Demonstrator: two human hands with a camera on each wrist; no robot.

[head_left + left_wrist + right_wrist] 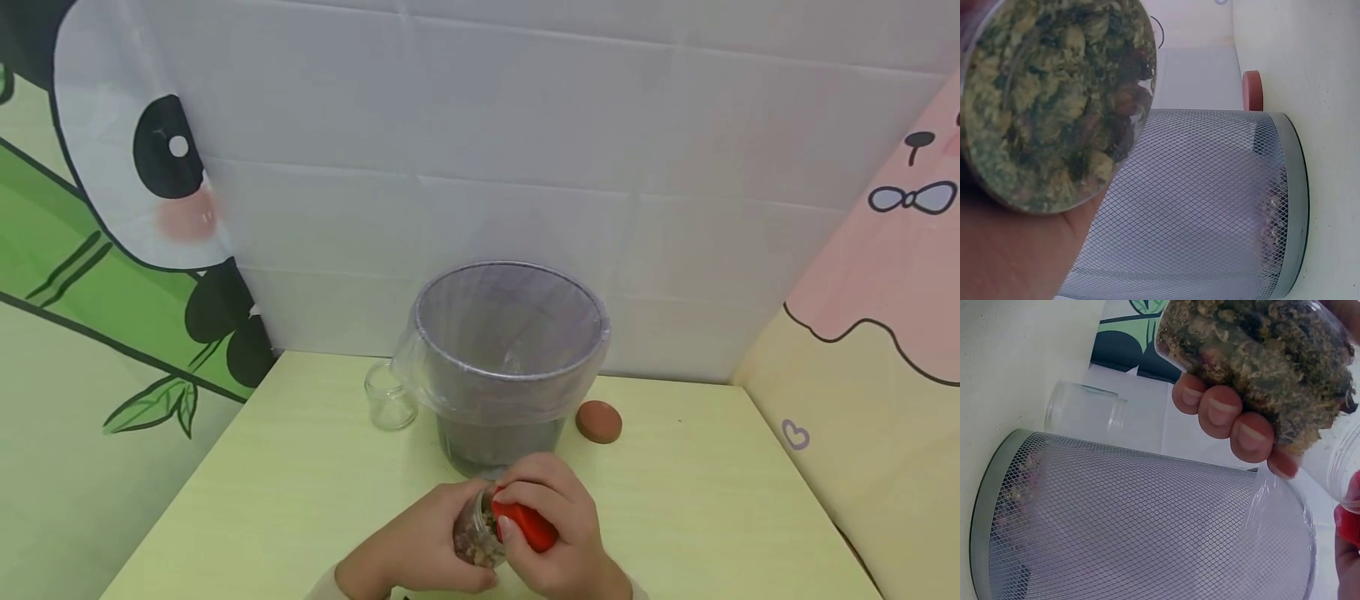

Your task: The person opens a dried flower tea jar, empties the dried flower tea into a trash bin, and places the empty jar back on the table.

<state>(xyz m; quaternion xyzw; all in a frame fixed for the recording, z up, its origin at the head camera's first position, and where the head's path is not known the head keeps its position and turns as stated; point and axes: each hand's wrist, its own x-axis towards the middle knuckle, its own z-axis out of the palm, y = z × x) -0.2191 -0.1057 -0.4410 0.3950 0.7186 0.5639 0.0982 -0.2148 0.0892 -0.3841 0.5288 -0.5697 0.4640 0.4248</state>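
A small clear jar (pixel 475 533) packed with dried green-brown bits lies sideways in my left hand (pixel 420 550), whose fingers curl round it. My right hand (pixel 558 521) grips the jar's red lid (pixel 527 525) at the jar's mouth. The left wrist view fills with the jar's bottom (pixel 1054 100) resting in my palm. In the right wrist view my left fingers (pixel 1229 415) wrap the jar (pixel 1260 356), and a bit of red lid (pixel 1349 522) shows at the right edge. Both hands hover just in front of the mesh bin (pixel 506 358).
The grey mesh bin, lined with a clear plastic bag, stands mid-table with some debris at its bottom (pixel 1269 212). An empty glass jar (pixel 388 398) stands left of it, a brown-red lid (pixel 598 421) lies right of it. Printed cloth walls surround the pale yellow table (pixel 285 500).
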